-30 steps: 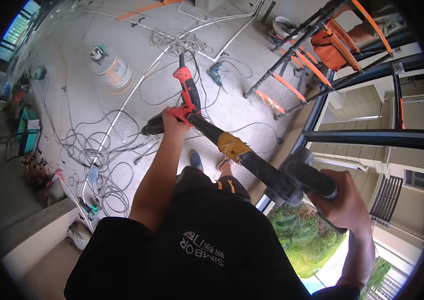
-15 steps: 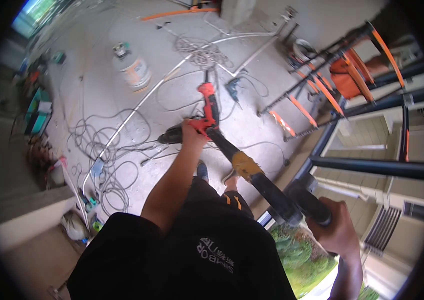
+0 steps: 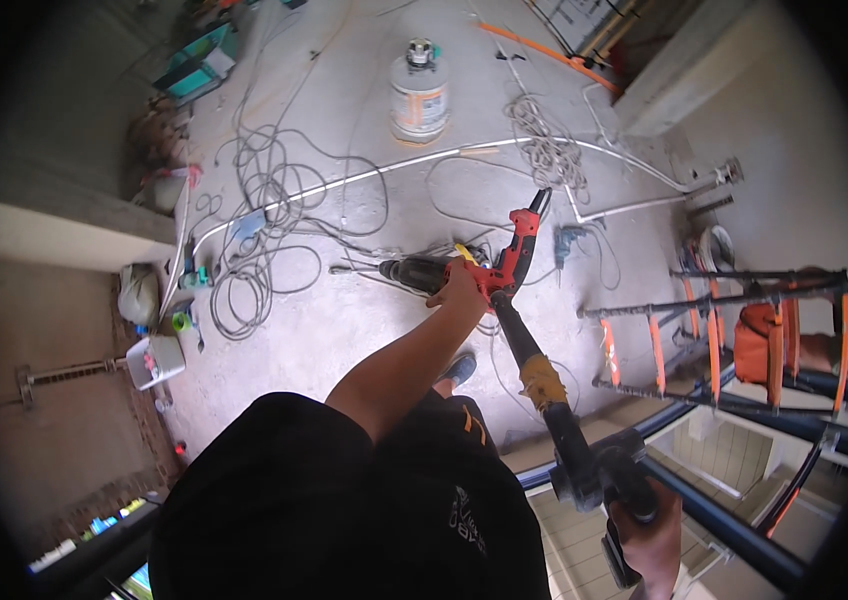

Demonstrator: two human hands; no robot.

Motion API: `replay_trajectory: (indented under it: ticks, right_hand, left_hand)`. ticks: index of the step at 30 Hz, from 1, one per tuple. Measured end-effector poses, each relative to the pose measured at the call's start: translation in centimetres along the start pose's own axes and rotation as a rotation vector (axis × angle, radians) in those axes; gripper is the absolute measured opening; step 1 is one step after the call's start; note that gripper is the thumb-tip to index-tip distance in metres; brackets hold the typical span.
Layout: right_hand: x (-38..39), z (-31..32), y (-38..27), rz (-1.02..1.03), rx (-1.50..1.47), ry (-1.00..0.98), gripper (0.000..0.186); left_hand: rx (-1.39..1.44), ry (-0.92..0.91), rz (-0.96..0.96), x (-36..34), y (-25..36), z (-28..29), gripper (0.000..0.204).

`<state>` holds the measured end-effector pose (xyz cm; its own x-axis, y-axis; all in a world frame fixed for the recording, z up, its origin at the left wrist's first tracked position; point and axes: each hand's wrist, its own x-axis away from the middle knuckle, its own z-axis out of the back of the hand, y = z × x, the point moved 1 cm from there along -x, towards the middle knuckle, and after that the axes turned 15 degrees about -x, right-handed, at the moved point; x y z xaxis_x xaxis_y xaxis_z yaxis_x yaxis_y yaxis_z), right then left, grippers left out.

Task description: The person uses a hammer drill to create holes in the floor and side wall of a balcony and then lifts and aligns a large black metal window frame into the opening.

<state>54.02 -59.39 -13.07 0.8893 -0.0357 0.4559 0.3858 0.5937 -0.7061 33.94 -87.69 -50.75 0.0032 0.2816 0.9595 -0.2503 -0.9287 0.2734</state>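
Observation:
My left hand (image 3: 459, 287) is closed round the body of a red and black power drill (image 3: 506, 275), its dark nose towards the left. A long black bar-shaped tool (image 3: 569, 440) with a yellow band (image 3: 542, 382) slants from beside the drill to the lower right. Whether the bar is joined to the drill I cannot tell. At its lower end, my right hand (image 3: 652, 530) wraps round a thick black handle (image 3: 629, 485). Both tools are held above the concrete floor.
Coiled grey cables (image 3: 269, 200) and a long white pipe (image 3: 344, 182) lie ahead. Beyond stands a white cylinder-shaped tank (image 3: 420, 100). A teal drill (image 3: 566, 245) rests on the floor right of centre. An orange and black ladder (image 3: 714, 340) is at right. A white bin (image 3: 154, 360) stands left.
My view has turned, and the tank, cables and ladder have shifted in it. Both hands keep their grip. The drill and bar now lie farther right in view, the bar steeper.

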Motion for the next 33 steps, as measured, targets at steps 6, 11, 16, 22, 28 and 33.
replay_trajectory:
  ticks: [6,11,16,22,28,33]
  right_hand:
    - [-4.1,1.7,0.2,0.025,-0.024,-0.199,0.015]
    - [-8.3,1.8,1.2,0.148,-0.045,-0.341,0.012]
    - [-11.3,0.8,1.5,0.335,-0.003,-0.397,0.021]
    - [-13.1,-3.8,2.2,0.332,-0.116,-0.531,0.024]
    - [-12.6,-7.6,-0.7,0.269,-0.136,-0.521,0.030]
    - [-10.4,-14.4,-2.4,0.310,-0.287,-0.264,0.035]
  left_hand:
    - [0.020,0.082,-0.010,-0.7,1.4,2.5,0.090]
    - [0.134,-0.045,-0.065,-7.4,3.1,6.1,0.080]
    - [0.163,-0.224,-0.019,-13.2,6.5,12.0,0.055]
    - [0.188,-0.238,0.049,-15.2,10.9,20.9,0.049]
    - [0.100,-0.232,0.134,-15.1,15.0,24.9,0.045]
    - [-0.048,-0.384,0.176,-23.1,19.4,28.0,0.034]
